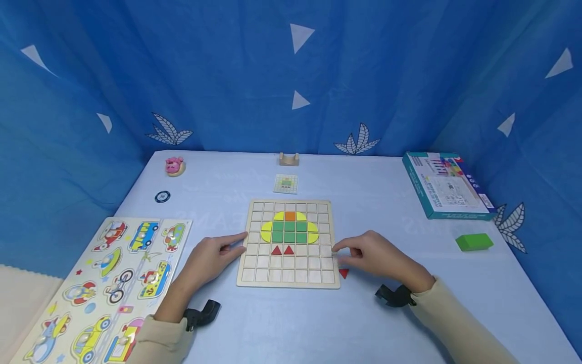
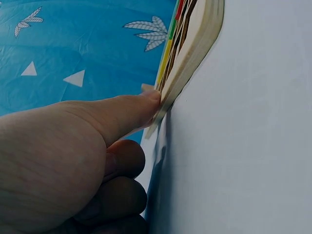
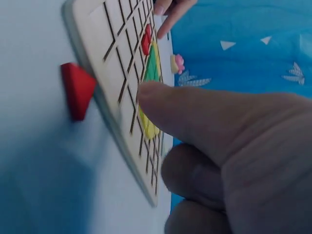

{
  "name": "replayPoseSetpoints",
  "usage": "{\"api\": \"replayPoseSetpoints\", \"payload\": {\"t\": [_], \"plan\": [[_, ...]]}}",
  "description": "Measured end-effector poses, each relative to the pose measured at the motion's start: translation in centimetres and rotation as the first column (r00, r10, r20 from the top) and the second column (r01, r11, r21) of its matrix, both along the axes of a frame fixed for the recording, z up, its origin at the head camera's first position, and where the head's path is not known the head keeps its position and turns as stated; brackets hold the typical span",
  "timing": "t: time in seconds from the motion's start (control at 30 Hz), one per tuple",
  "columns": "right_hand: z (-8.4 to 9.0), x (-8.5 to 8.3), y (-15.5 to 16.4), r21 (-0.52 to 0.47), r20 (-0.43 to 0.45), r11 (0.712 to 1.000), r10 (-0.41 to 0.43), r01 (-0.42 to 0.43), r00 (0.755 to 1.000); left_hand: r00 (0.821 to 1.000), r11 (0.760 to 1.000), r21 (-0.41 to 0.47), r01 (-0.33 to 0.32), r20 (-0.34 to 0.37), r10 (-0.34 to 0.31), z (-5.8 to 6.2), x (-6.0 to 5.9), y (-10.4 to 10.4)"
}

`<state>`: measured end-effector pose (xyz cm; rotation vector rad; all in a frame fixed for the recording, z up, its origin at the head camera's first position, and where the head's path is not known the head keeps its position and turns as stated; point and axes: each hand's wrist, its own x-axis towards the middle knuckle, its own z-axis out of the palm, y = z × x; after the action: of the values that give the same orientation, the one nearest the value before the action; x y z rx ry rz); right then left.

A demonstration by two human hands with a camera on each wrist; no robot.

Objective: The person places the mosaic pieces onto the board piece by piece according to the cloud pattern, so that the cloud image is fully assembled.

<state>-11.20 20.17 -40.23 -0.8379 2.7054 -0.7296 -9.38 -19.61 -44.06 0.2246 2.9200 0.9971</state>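
Observation:
A wooden grid board (image 1: 288,276) lies in the middle of the table. Green squares (image 1: 289,236), yellow rounded pieces (image 1: 266,236) and an orange square (image 1: 290,216) form a shape on it, with two red triangles (image 1: 277,250) just below. My left hand (image 1: 209,258) touches the board's left edge with thumb and index finger, its other fingers curled in the left wrist view. At the right edge is my right hand (image 1: 375,253), thumb and index finger extended, nothing visible between them. A loose red triangle (image 3: 79,91) lies on the table by the board's lower right side.
Behind the board are a small pattern card (image 1: 286,184) and a wooden holder (image 1: 289,160). A vehicle puzzle board (image 1: 102,280) lies left, with a pink figure (image 1: 174,166) and a round dark disc (image 1: 162,196) beyond. A game box (image 1: 447,186) and green block (image 1: 474,242) sit right.

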Motion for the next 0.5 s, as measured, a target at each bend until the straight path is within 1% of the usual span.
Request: {"api": "replayPoseSetpoints", "payload": {"t": [0.07,0.17,0.27,0.4,0.5], "plan": [[-0.3,0.4,0.9,0.005,0.044,1.0,0.016,-0.016,0.999,1.0,1.0,0.0,0.0,0.0,0.0,0.0,0.0,0.0],[-0.8,1.0,1.8,-0.015,0.096,1.0,0.025,-0.024,0.995,1.0,1.0,0.0,0.001,-0.007,-0.001,0.0,0.0,0.0],[-1.1,1.4,2.2,-0.048,0.118,0.999,0.018,-0.012,0.993,1.0,1.0,0.002,0.001,-0.01,-0.001,0.0,0.0,0.0],[-1.4,1.9,2.3,-0.055,0.103,0.998,-0.018,0.024,0.995,1.0,1.0,0.001,-0.004,-0.002,0.004,-0.1,0.0,0.0],[-1.6,2.5,2.3,-0.014,0.038,0.998,-0.067,0.067,0.997,1.0,1.0,0.002,-0.006,0.005,0.006,-0.1,0.0,0.1]]}}
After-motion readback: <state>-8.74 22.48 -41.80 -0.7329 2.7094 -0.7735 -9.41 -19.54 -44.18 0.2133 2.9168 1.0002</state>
